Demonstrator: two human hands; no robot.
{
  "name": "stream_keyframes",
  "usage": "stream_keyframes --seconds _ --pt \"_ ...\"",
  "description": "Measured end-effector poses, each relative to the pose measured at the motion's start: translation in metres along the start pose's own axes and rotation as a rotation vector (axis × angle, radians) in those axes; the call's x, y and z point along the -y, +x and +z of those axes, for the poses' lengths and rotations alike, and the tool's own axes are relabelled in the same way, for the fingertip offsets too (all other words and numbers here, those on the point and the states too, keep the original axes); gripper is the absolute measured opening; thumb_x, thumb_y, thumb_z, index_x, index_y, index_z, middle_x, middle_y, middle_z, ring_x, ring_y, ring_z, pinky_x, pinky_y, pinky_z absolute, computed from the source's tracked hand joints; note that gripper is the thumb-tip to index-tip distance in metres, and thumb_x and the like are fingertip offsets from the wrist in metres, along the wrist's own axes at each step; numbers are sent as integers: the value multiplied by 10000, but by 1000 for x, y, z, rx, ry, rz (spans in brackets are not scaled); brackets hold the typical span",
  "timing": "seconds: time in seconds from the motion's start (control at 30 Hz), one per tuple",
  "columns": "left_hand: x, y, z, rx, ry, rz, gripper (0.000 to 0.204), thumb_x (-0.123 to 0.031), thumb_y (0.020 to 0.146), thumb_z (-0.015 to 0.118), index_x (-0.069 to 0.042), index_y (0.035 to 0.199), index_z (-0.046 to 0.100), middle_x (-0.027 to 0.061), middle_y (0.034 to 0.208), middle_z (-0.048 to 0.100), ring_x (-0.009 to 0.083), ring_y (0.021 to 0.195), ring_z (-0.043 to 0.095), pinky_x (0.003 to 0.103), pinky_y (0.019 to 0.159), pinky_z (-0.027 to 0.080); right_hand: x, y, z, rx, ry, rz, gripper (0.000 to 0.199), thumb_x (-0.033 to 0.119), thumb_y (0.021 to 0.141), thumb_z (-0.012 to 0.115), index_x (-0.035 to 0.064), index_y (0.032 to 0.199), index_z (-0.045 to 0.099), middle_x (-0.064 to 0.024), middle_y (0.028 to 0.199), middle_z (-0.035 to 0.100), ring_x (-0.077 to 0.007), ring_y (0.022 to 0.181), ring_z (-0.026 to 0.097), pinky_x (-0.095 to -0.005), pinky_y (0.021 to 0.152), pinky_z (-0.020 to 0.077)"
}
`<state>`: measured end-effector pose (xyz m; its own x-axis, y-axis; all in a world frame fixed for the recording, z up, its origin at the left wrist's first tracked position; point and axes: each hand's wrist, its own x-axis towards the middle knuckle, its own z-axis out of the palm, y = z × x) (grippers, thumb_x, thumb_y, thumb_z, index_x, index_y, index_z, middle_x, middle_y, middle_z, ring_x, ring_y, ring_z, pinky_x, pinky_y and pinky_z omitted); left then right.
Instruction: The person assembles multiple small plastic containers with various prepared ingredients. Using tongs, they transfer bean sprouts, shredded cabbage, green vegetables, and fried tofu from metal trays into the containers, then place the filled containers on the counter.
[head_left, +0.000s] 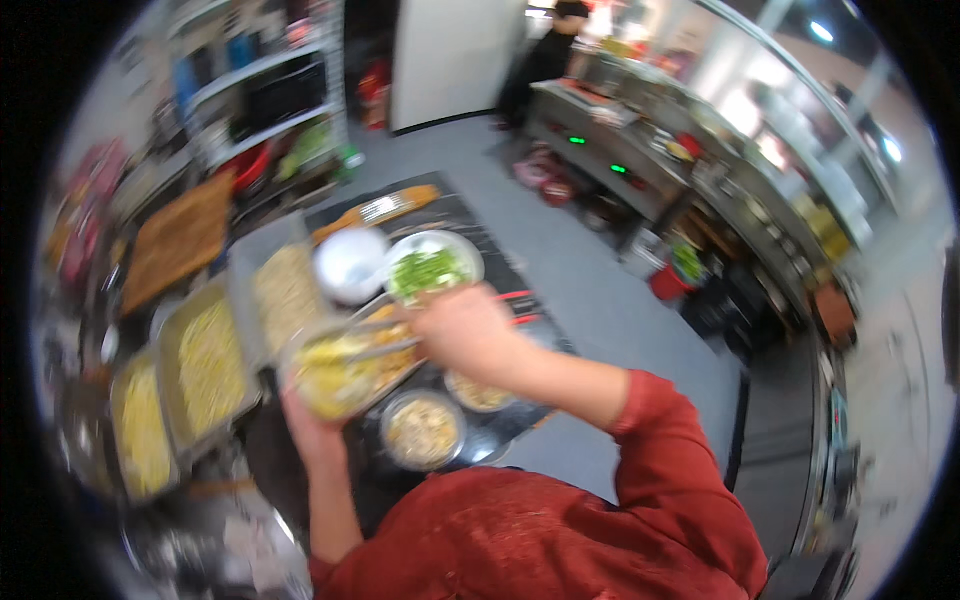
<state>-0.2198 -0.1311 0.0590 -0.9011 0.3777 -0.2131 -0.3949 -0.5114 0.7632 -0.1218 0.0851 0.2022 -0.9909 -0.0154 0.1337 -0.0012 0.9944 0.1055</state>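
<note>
My left hand (pixel 312 425) grips the side of a bowl of yellow food, perhaps noodles (pixel 335 385), raised over the counter. My right hand (pixel 465 325) is closed round metal tongs (pixel 378 350), whose tips reach into that bowl. Motion blurs both hands and the tongs. Partly hidden behind them lies a tray of orange-brown food (pixel 398 366). Just beyond my right hand stands a white bowl of chopped greens (pixel 428 270), and to its left a white bowl (pixel 350 265). Nearer me is a bowl of pale chopped food (pixel 423 430); another such bowl (pixel 480 392) sits partly under my right forearm.
Several metal trays of yellow and pale food, one of them a yellow-filled tray (pixel 210 360), line the left. Further off are a wooden cutting board (pixel 180 240) and a wooden-handled tool (pixel 380 208). Across the grey floor (pixel 580 300), a person (pixel 540 65) stands by a steel counter (pixel 650 170).
</note>
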Motion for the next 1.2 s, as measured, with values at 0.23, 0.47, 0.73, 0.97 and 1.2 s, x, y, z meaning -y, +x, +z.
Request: stream_keyframes --seconds 0.23,0.47,0.73,0.97,1.2 --pt "-9 -11 -59 -216 118 -62 680 -682 998 368 -242 1515 411 54 1423 585 274 1149 675 361 602 612 21 30 -22 -149 257 -156 421 298 716 845 42 1011 691 -115 895 693 -292 884 727 -415 668 558" --pt "-47 1 -83 -120 49 -92 726 -649 981 440 -201 1549 378 81 1507 529 356 1295 588 572 902 535 108 107 -158 -255 -57 -376 209 305 814 761 107 880 766 -101 797 742 -281 781 739 -495 657 600" --pt "-81 -16 -109 66 162 -64 725 -575 977 534 -167 1556 381 98 1591 385 332 1410 406 560 1057 412 76 178 -159 -251 38 -439 413 413 879 751 79 1119 720 -142 849 745 -325 836 738 -512 782 609" --pt "-85 -50 -143 -332 8 61 642 -612 1052 321 -214 1550 400 97 1510 518 304 1259 616 475 716 643 11 130 -52 -30 111 -102 591 367 792 838 57 1248 622 -214 939 732 -356 878 738 -466 762 589" --pt "-68 -70 -157 -289 -47 87 646 -491 1090 376 -90 1593 321 115 1606 401 279 1469 410 457 1187 370 18 167 62 195 -103 -90 718 541 647 896 99 1170 680 -99 1056 718 -304 990 723 -445 835 572"
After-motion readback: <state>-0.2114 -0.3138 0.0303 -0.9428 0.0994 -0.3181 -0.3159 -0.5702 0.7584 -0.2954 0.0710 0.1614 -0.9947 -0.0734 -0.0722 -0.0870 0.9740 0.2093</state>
